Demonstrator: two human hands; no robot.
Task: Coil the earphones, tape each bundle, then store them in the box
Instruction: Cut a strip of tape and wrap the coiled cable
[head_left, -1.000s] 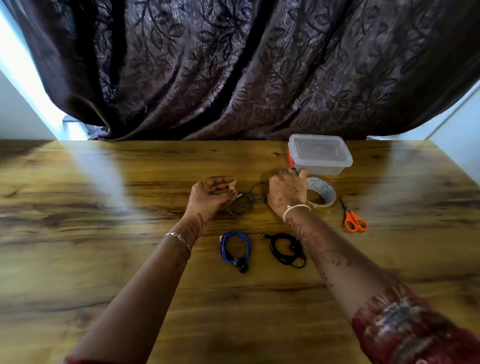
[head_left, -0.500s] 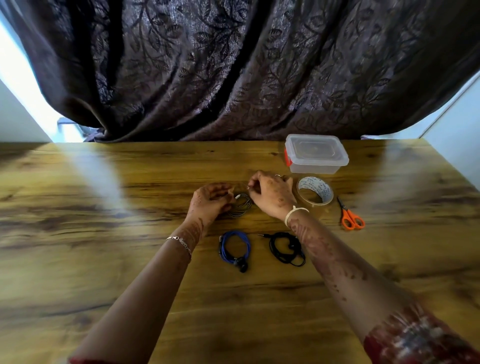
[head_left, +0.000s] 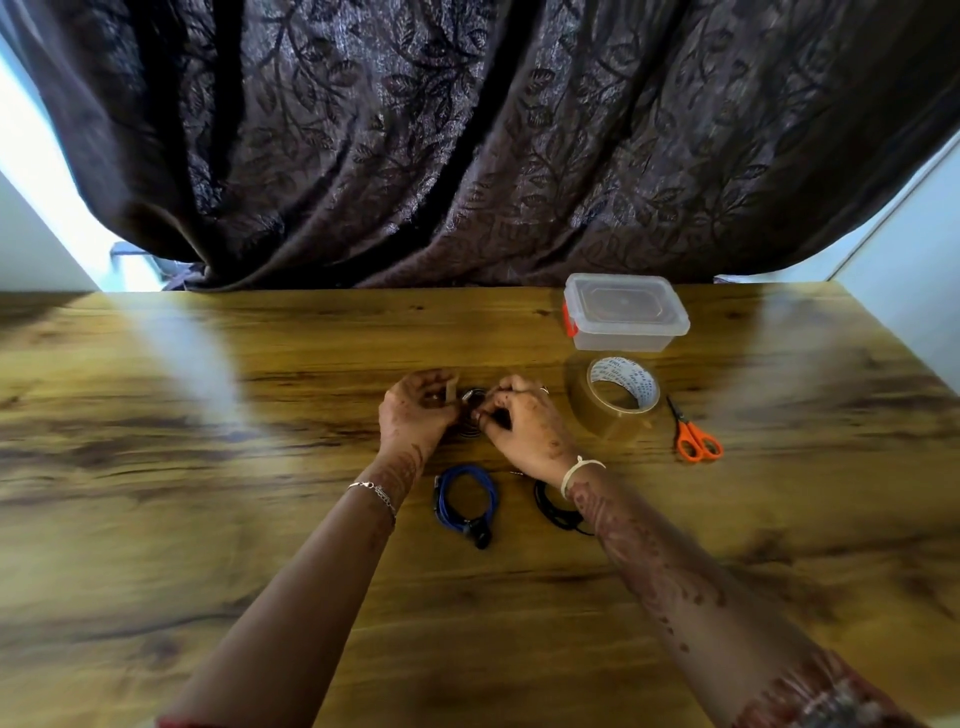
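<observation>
A small grey earphone coil (head_left: 471, 415) is pinched between my left hand (head_left: 415, 415) and my right hand (head_left: 524, 426) at the middle of the wooden table (head_left: 208, 519). A short strip of tape (head_left: 451, 389) sticks up from my left fingers. Nearer to me lie a coiled blue earphone (head_left: 465, 501) and a coiled black earphone (head_left: 553, 512), partly hidden by my right wrist. The clear plastic box (head_left: 626, 312), lid on, stands at the back right. A roll of clear tape (head_left: 618, 395) lies in front of it.
Orange-handled scissors (head_left: 696, 439) lie right of the tape roll. A dark patterned curtain (head_left: 467, 145) hangs behind the table's far edge. The table's right edge runs close to the box and scissors.
My right hand left the tape roll and moved left onto the grey coil. Both hands have closed in around the coil, which looks more compact.
</observation>
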